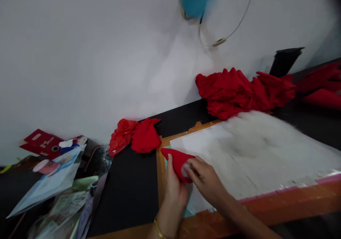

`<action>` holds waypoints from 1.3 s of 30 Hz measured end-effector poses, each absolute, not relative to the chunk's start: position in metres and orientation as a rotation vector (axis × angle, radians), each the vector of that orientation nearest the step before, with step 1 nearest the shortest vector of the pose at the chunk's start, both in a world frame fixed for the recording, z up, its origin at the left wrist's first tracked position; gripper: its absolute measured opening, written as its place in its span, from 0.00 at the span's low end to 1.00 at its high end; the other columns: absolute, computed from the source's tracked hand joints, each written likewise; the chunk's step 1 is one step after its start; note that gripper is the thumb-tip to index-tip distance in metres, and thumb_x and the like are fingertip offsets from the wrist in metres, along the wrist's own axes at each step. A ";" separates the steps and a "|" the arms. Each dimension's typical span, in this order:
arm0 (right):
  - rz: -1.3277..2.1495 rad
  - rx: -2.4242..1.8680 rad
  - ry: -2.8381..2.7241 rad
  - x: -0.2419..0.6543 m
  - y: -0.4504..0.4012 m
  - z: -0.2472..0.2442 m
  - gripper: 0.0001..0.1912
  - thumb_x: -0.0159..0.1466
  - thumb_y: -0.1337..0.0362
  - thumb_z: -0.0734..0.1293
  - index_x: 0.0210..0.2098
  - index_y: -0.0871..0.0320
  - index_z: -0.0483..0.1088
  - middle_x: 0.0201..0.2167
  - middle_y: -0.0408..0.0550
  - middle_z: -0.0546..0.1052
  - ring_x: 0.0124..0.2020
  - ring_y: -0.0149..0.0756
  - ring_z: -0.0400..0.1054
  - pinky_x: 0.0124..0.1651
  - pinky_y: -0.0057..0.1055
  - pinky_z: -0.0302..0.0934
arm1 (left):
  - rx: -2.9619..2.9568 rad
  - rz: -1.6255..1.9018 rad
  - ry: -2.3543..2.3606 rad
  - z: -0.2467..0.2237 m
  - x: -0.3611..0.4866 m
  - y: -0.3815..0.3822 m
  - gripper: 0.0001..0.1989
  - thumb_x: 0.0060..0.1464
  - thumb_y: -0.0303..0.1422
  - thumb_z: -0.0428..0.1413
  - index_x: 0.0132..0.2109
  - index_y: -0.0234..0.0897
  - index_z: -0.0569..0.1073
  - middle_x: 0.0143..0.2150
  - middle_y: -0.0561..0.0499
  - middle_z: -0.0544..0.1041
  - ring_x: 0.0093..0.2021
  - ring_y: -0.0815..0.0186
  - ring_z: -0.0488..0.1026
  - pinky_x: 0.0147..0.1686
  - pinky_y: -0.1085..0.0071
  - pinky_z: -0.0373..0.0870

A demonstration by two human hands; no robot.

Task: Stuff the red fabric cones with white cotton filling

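Note:
My left hand (175,191), with a gold bangle at its wrist, is wrapped round a small red cloth pouch (178,159) that tapers to a point at the upper left. At the pouch's lower right, the bent fingers of my right hand (206,180) are closed on a tuft of white stuffing (185,169). How far that tuft sits inside the cloth I cannot tell. Beneath and to the right of both hands spreads a loose heap of white stuffing (247,143) on a pale sheet.
A large pile of red cloth (234,90) lies along the wall, with a black bin (286,61) behind it. Left of my hands are a folded red cloth piece (146,136), a red plastic bag (122,134), a pink spool (47,167) and plastic packets (50,182).

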State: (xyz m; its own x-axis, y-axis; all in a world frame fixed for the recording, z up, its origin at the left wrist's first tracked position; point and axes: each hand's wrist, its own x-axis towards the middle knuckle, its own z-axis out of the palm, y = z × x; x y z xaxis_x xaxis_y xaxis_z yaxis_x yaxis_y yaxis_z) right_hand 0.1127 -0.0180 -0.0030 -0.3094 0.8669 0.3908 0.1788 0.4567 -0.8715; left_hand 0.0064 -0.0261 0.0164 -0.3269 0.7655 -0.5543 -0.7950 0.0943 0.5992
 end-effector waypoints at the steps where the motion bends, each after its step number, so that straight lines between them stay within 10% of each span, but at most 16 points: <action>1: 0.998 -0.912 -1.724 0.110 -0.016 -0.006 0.10 0.66 0.65 0.58 0.28 0.56 0.65 0.25 0.43 0.70 0.28 0.34 0.64 0.31 0.28 0.57 | -0.020 1.585 1.085 0.015 0.008 -0.026 0.14 0.58 0.40 0.57 0.40 0.30 0.76 0.34 0.44 0.79 0.29 0.65 0.76 0.31 0.72 0.72; 10: 1.175 -1.034 -1.494 0.093 0.000 -0.025 0.09 0.64 0.64 0.59 0.30 0.55 0.68 0.20 0.39 0.72 0.23 0.32 0.66 0.27 0.25 0.59 | 0.044 1.628 1.093 0.000 0.015 -0.029 0.16 0.61 0.38 0.53 0.47 0.29 0.75 0.43 0.40 0.81 0.39 0.62 0.79 0.41 0.70 0.74; 16: 0.801 -1.028 -1.551 0.116 -0.011 -0.011 0.13 0.67 0.60 0.63 0.49 0.57 0.69 0.35 0.47 0.78 0.24 0.31 0.68 0.26 0.27 0.63 | -0.131 1.617 1.060 0.005 -0.006 -0.019 0.15 0.63 0.38 0.50 0.47 0.30 0.74 0.38 0.44 0.80 0.35 0.63 0.78 0.38 0.69 0.75; 22: 0.325 -0.728 -1.972 0.108 -0.025 -0.015 0.21 0.66 0.76 0.56 0.56 0.58 0.65 0.47 0.54 0.77 0.46 0.41 0.69 0.47 0.40 0.70 | -0.161 1.601 1.003 0.011 -0.008 -0.021 0.16 0.62 0.39 0.52 0.42 0.29 0.75 0.33 0.44 0.80 0.31 0.65 0.77 0.34 0.71 0.75; 31: 0.575 -0.808 -2.159 0.097 -0.026 -0.012 0.10 0.59 0.77 0.60 0.31 0.59 0.70 0.43 0.55 0.71 0.46 0.45 0.62 0.50 0.45 0.66 | -0.022 1.600 0.931 0.008 -0.002 -0.032 0.13 0.58 0.38 0.57 0.40 0.31 0.78 0.36 0.45 0.82 0.33 0.66 0.78 0.37 0.73 0.75; 39: 0.649 -0.920 -2.202 0.104 -0.023 -0.017 0.18 0.54 0.79 0.58 0.42 0.62 0.69 0.40 0.55 0.73 0.45 0.43 0.64 0.45 0.39 0.68 | -0.067 1.561 1.030 0.008 0.005 -0.033 0.12 0.59 0.35 0.56 0.42 0.30 0.77 0.36 0.44 0.82 0.33 0.64 0.79 0.39 0.70 0.76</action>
State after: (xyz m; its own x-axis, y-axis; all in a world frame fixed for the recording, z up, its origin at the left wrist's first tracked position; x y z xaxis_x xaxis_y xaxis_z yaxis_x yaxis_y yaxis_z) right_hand 0.1043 -0.0235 -0.0166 -0.5377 0.7538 0.3777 0.4283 0.6300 -0.6478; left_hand 0.0053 -0.0326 0.0078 -0.2947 0.7711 -0.5644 -0.8224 0.0961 0.5608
